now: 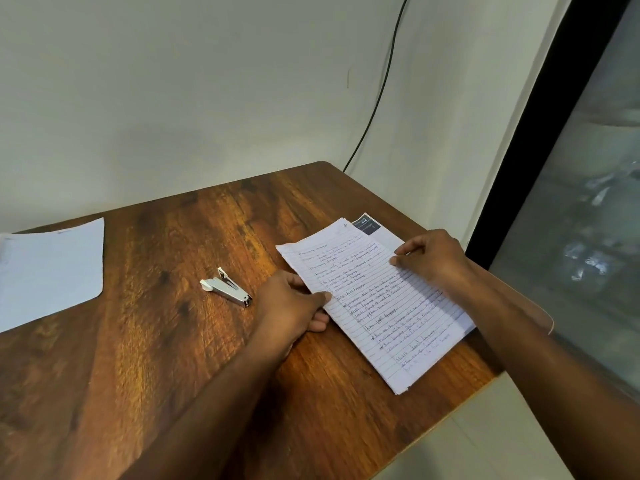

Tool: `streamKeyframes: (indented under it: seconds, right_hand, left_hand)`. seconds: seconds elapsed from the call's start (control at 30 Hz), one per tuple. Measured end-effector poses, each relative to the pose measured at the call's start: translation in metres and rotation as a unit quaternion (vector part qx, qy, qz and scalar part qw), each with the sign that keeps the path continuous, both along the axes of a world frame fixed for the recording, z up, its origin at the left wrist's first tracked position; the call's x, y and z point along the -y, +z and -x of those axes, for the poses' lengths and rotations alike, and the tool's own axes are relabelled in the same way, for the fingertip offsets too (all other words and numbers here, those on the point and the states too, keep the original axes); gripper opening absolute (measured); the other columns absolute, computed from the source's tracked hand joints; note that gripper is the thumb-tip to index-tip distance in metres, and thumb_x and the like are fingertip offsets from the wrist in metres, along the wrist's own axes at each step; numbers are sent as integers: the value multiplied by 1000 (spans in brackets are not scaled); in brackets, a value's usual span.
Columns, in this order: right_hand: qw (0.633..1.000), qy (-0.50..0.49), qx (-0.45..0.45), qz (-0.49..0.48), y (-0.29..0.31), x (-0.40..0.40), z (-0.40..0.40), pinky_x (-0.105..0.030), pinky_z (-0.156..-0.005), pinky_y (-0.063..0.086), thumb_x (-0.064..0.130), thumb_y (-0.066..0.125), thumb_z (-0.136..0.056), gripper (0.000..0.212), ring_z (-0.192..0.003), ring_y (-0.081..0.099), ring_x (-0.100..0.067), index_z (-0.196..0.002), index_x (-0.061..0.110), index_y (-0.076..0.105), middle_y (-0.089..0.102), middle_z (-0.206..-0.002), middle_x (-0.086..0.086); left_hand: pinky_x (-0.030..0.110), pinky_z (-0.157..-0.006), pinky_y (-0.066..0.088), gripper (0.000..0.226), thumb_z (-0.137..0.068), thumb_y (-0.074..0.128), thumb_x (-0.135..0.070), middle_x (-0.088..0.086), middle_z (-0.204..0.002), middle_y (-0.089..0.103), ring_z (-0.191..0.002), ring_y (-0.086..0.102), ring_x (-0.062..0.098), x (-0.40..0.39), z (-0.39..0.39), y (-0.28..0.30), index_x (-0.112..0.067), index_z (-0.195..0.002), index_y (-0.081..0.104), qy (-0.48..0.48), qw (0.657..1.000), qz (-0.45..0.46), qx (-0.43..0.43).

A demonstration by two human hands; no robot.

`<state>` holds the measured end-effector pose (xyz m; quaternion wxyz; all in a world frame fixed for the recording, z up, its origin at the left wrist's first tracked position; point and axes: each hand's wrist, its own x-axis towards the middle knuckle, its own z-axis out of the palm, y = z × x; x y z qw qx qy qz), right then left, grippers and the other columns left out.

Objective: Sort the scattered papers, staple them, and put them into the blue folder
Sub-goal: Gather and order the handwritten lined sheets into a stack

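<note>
Left grip: left hand [294,306] pinching the near-left edge of the paper stack [377,306], thumb on top, fingers tucked under.
Right grip: right hand [433,261] with fingertips pressed together on the stack's far-right edge.
Stack: lined handwritten sheets, lying flat on the wooden surface [156,341] near its right edge.
Stapler [227,287]: just left of the stack, untouched.
Loose sheet [48,271]: well left of the stack.
</note>
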<state>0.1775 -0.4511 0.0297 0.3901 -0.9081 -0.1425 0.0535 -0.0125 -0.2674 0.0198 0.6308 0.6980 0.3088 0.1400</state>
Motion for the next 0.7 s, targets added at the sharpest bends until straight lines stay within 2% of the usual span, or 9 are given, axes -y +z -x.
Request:
streamKeyframes:
  seconds: [0.1,0.23,0.4,0.53,0.7]
  right_hand:
    - [1000,-6,7,9,-1,0,0,-41,-87,61,33,92,-77,17,-89,71,-14,-86,28,80,76,-92,8]
    - [999,-18,22,14,0,-1,0,-41,-86,61,34,91,-78,17,-91,70,-15,-89,28,79,76,-96,7]
    - [998,-29,52,23,-1,2,0,-40,-84,60,35,89,-81,14,-91,70,-15,-90,28,80,75,-97,7]
    - [997,-38,62,15,-2,5,-2,-41,-84,60,33,89,-81,13,-89,69,-13,-88,27,80,76,-95,7]
    - [996,-48,77,-6,-3,10,-1,-45,-83,61,33,88,-82,10,-87,69,-11,-82,32,78,74,-88,11]
  left_hand:
    - [33,-51,62,33,-90,81,-3,16,-82,77,-55,74,21,0,-2,1,-9,-111,56,8,1000,-24,-4]
    - [39,-63,66,20,-95,76,-5,10,-77,78,-61,77,21,2,-5,-1,-16,-104,63,-9,998,-64,-3]
    - [32,-56,62,24,-95,74,-3,11,-76,78,-61,77,22,4,-12,-4,-6,-118,69,-27,997,-69,-6]
    - [34,-57,63,23,-93,77,-3,9,-76,78,-59,76,21,7,-15,-4,-7,-115,72,-36,997,-75,-6]
    - [30,-49,59,17,-91,81,-9,7,-70,76,-52,73,20,10,-15,-5,-11,-105,72,-36,991,-126,-8]
